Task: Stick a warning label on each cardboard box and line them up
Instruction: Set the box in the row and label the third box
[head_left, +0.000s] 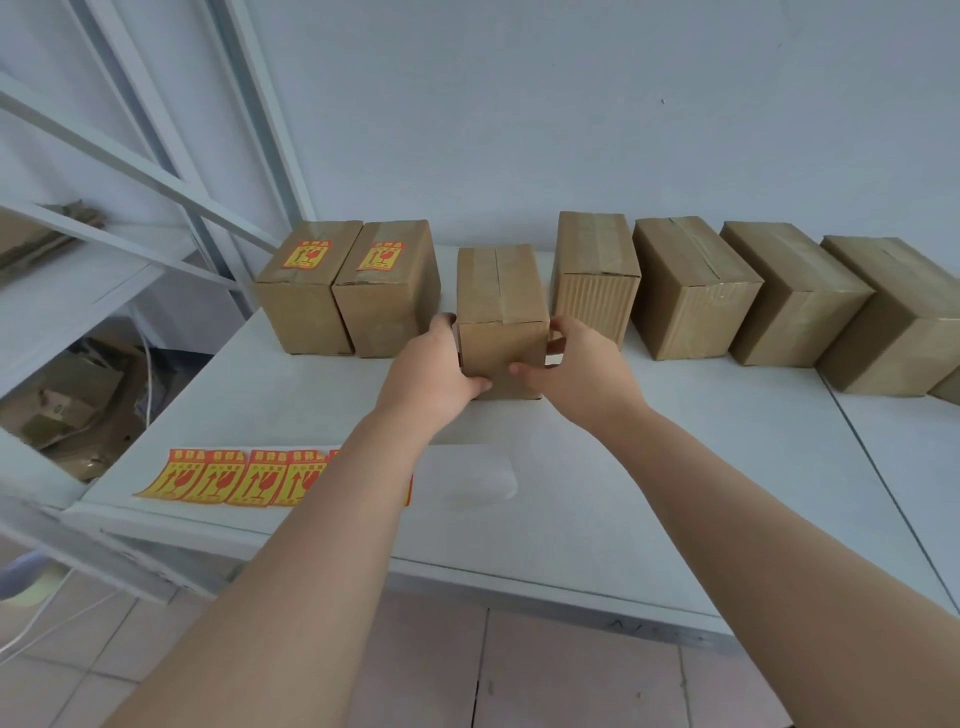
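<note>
An unlabelled cardboard box (500, 312) stands on the white table (675, 467), a little nearer to me than the row. My left hand (436, 369) grips its left side and my right hand (576, 364) grips its right side. To its left, two boxes (306, 291) (387, 291) stand side by side, each with a yellow-and-red warning label (306, 254) (381, 256) on top. To its right, several unlabelled boxes (691, 286) stand in a row. A strip of warning labels (228, 475) lies near the table's front left edge, partly under my left forearm.
A white metal shelf frame (156, 171) stands at the left with flattened cardboard (67, 400) below it. A white wall runs behind the boxes. A bare piece of label backing (467, 473) lies on the table near the strip. Tiled floor shows below the table's front edge.
</note>
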